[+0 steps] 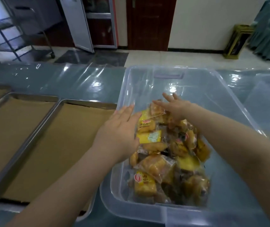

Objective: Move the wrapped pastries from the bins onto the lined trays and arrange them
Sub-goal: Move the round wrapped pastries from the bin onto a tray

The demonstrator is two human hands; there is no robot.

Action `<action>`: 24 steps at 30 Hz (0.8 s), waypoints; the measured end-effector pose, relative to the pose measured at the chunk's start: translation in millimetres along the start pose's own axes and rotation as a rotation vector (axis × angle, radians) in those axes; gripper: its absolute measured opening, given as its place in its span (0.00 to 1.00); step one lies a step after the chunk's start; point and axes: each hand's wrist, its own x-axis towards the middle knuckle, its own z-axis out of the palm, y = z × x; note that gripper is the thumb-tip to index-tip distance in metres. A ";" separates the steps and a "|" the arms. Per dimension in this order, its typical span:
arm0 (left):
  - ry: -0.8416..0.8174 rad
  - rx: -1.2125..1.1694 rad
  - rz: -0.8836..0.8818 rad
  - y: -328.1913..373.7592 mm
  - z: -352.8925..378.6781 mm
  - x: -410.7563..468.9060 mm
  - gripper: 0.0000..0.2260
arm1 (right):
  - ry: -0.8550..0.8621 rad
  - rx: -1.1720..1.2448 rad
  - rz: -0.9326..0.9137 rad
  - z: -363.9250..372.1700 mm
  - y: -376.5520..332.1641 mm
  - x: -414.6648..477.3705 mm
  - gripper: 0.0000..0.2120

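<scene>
Both hands reach into the clear plastic bin (170, 67), where the wrapped pastries (167, 154) lie heaped at its near end. The left hand (121, 128) hovers flat, fingers straight. The right hand (176, 108) spreads over the top packets, gripping nothing. The packets look light, soft and slick, best pinched by a wrapper end. The bin's left wall stands between them and the paper-lined tray (88, 101) just beside it.

I'm looking across a table (65, 82) gleaming under clear plastic sheeting, light glaring off it and the pale glossy floor (172, 59) beyond. A dark wooden door (150, 23) is standing shut in the white wall (213, 22), a wheeled metal cart (4, 46) is sitting far left, a gold-coloured stand (237, 41) far right.
</scene>
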 end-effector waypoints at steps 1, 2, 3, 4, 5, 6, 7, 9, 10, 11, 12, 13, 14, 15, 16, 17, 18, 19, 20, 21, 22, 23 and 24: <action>0.006 0.009 -0.003 0.7 1.1 0.1 0.30 | -0.021 0.018 -0.007 5.2 1.1 7.4 0.62; 0.010 0.011 -0.006 0.9 1.4 0.7 0.30 | -0.029 0.027 -0.022 10.4 1.0 12.3 0.64; 0.013 0.016 -0.003 1.0 1.6 1.7 0.30 | -0.026 0.027 -0.040 16.7 0.5 15.2 0.65; 0.015 0.026 0.000 0.9 1.6 2.4 0.30 | -0.015 0.022 -0.056 23.7 -0.5 15.9 0.65; 0.018 0.038 0.001 1.0 1.9 2.9 0.29 | 0.002 0.016 -0.064 31.0 -1.7 15.6 0.64; 0.020 0.051 -0.001 0.9 2.1 3.1 0.29 | 0.026 0.016 -0.065 37.2 -2.4 14.6 0.64; 0.019 0.060 -0.003 1.1 2.2 2.9 0.28 | 0.051 0.024 -0.062 41.1 -2.0 13.4 0.63; 0.011 0.069 -0.008 2.3 1.7 2.0 0.27 | 0.067 0.061 -0.045 42.5 -0.3 9.9 0.59; 0.006 0.075 -0.007 2.8 0.8 1.5 0.27 | 0.061 0.087 -0.031 40.9 -0.2 7.9 0.55; 0.001 0.080 -0.005 3.0 -0.5 1.4 0.26 | 0.051 0.115 -0.014 38.9 -0.8 5.5 0.51; -0.005 0.078 -0.005 3.1 -2.1 1.5 0.26 | 0.039 0.142 0.000 37.0 -2.5 2.5 0.48; -0.014 0.072 -0.008 3.5 -3.4 1.7 0.27 | 0.032 0.163 0.009 35.6 -4.6 -1.0 0.44; -0.028 0.068 -0.013 4.2 -4.8 2.1 0.27 | 0.032 0.176 0.010 34.5 -6.4 -5.0 0.40; -0.049 0.070 -0.016 5.1 -6.2 2.8 0.27 | 0.036 0.180 0.004 33.5 -7.3 -9.5 0.36; -0.068 0.074 -0.018 6.1 -7.4 3.3 0.28 | 0.040 0.172 -0.005 30.7 -7.1 -15.1 0.32; -0.082 0.079 -0.018 6.7 -8.1 4.2 0.28 | 0.038 0.152 -0.015 26.3 -6.3 -20.9 0.29; -0.091 0.083 -0.015 7.0 -8.7 5.1 0.28 | 0.032 0.131 -0.023 20.6 -5.3 -27.1 0.26; -0.094 0.084 -0.010 7.2 -9.3 5.2 0.28 | 0.027 0.117 -0.027 14.8 -3.9 -33.7 0.24; -0.090 0.080 -0.007 7.4 -9.8 5.3 0.28 | 0.027 0.110 -0.028 9.3 -2.7 -40.2 0.23; -0.080 0.070 -0.010 7.5 -10.0 5.0 0.27 | 0.037 0.102 -0.028 5.2 -1.7 -46.3 0.23; -0.070 0.062 -0.015 7.5 -10.1 4.6 0.26 | 0.053 0.093 -0.026 2.6 -2.0 -52.5 0.22; -0.064 0.062 -0.019 7.6 -10.3 4.1 0.25 | 0.080 0.085 -0.020 0.5 -3.2 -58.5 0.21; -0.065 0.067 -0.019 8.1 -10.4 3.6 0.25 | 0.119 0.084 -0.011 -1.5 -4.9 -64.3 0.20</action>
